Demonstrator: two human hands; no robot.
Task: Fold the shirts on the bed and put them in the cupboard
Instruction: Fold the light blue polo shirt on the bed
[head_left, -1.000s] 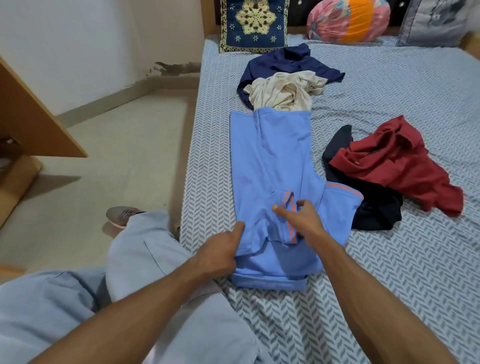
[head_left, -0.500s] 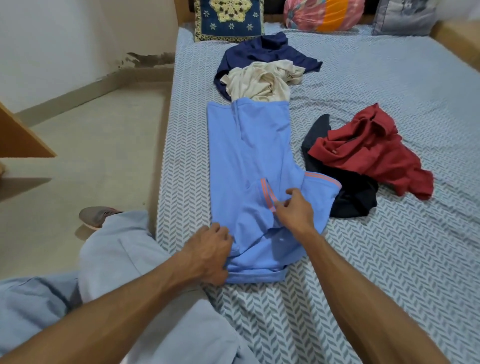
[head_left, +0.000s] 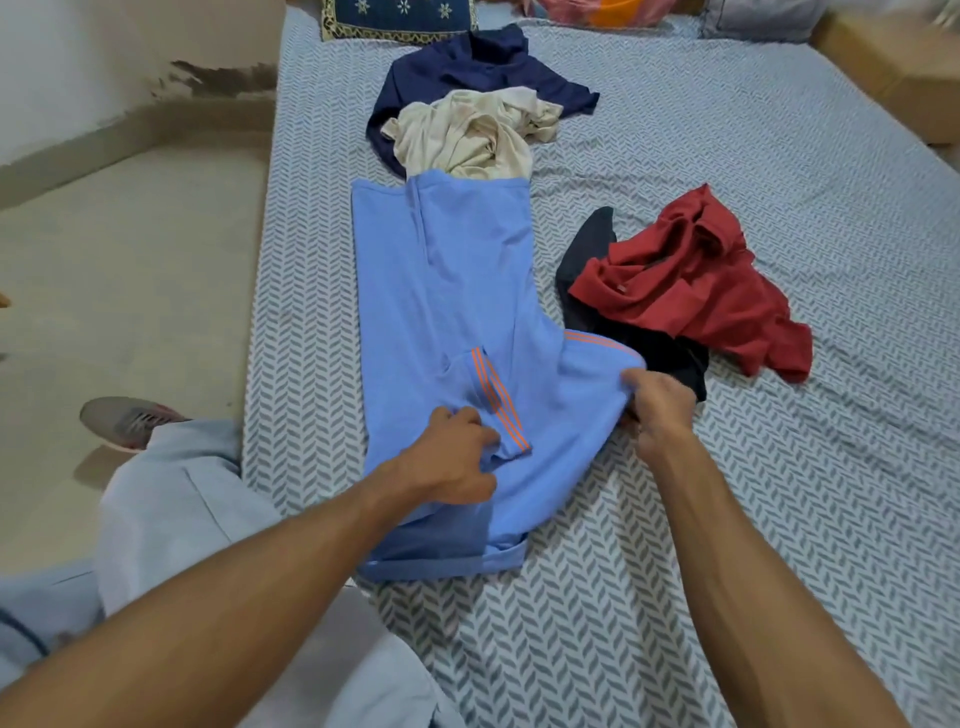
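A light blue shirt (head_left: 457, 291) with orange-striped sleeve cuffs lies lengthwise on the bed (head_left: 727, 208), one sleeve folded in over its body. My left hand (head_left: 457, 457) rests on that folded sleeve, fingers curled into the cloth. My right hand (head_left: 657, 410) grips the edge of the other sleeve at the shirt's right side. Beyond the blue shirt lie a crumpled cream shirt (head_left: 467, 135) and a navy shirt (head_left: 467, 67). To the right, a red shirt (head_left: 691, 291) sits on a black one (head_left: 660, 353).
Cushions (head_left: 395, 18) line the head of the bed. The bed's left edge drops to a beige floor (head_left: 130, 286). My knee in light trousers (head_left: 171, 509) and a shoe (head_left: 124, 421) are by that edge. A wooden ledge (head_left: 904, 67) is at the far right.
My right hand left the folded sleeve and moved right to grip the other sleeve's edge. My left hand moved up onto the folded sleeve. The view tilted down.
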